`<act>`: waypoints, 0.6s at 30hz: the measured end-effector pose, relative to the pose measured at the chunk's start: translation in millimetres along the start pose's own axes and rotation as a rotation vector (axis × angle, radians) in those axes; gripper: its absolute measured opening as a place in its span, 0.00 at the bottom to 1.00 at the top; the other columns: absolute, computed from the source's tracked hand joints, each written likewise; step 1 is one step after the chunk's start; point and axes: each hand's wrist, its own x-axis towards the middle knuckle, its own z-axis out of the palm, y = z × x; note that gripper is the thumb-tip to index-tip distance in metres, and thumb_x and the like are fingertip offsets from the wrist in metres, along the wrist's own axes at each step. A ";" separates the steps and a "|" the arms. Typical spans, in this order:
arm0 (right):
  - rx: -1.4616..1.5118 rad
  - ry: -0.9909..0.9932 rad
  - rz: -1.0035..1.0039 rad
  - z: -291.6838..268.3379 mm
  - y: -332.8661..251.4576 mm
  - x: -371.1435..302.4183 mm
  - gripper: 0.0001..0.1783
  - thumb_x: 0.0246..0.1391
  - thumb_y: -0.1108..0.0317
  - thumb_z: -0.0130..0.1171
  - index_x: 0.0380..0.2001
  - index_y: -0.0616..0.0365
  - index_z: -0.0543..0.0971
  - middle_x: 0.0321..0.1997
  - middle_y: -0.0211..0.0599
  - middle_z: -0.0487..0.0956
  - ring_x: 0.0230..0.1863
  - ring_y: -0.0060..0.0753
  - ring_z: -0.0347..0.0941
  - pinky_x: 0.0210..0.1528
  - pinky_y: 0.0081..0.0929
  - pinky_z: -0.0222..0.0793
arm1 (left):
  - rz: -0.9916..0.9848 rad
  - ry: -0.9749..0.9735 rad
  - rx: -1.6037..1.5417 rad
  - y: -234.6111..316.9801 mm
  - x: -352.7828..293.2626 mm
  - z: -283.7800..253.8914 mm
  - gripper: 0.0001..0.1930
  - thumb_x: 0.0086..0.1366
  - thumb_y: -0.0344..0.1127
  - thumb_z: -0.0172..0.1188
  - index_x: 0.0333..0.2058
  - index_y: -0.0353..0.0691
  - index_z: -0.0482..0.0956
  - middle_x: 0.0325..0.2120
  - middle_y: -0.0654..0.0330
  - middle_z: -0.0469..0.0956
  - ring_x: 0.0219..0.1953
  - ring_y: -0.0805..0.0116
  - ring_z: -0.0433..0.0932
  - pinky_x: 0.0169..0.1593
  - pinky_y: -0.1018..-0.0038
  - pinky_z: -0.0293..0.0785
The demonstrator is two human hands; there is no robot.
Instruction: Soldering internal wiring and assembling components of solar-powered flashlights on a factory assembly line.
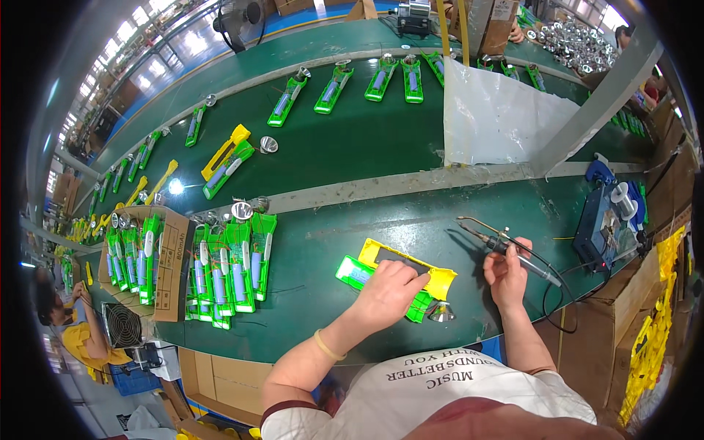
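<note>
My left hand (389,290) is closed over an opened flashlight casing on the green bench, fingers curled at the edge of its yellow half (441,281). Under and beside that hand lies the green half (355,273), partly hidden by the fingers. A shiny reflector cup (441,312) rests at the casing's near right end. In my right hand (507,276) is a soldering iron (539,272), its tip pointing up and left, clear of the casing. A thin curved metal tube runs along the iron, and a black cable loops from it.
A pile of green flashlight halves (238,264) with blue batteries lies left, beside a carton (172,260) holding more. Beyond a raised rail, several casings (288,97) line the green conveyor. A soldering station (595,231) stands right. A white sheet (502,117) hangs ahead. A co-worker (86,330) sits left.
</note>
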 end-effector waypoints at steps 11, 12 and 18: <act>-0.043 -0.284 0.148 23.9 12.7 -22.6 0.11 0.60 0.64 0.43 0.42 0.54 0.56 0.40 0.47 0.71 0.40 0.35 0.72 0.31 0.24 0.71 | -0.012 0.148 -0.014 1.9 -5.2 0.5 0.08 0.47 0.25 0.60 0.29 0.39 0.75 0.22 0.60 0.71 0.27 0.62 0.71 0.33 0.70 0.67; -0.035 -0.274 0.115 23.7 13.1 -26.6 0.11 0.60 0.64 0.43 0.41 0.53 0.56 0.38 0.49 0.72 0.37 0.32 0.72 0.32 0.25 0.70 | -0.003 0.138 -0.021 3.3 -6.8 -1.4 0.08 0.47 0.26 0.60 0.29 0.39 0.75 0.22 0.60 0.71 0.28 0.62 0.71 0.34 0.69 0.67; -0.164 -0.229 0.018 9.8 21.0 -37.7 0.11 0.59 0.63 0.44 0.41 0.53 0.58 0.37 0.42 0.71 0.32 0.26 0.69 0.34 0.21 0.66 | -0.075 0.145 -0.018 11.7 -0.6 9.3 0.06 0.48 0.27 0.59 0.28 0.41 0.76 0.23 0.60 0.72 0.29 0.61 0.72 0.34 0.69 0.68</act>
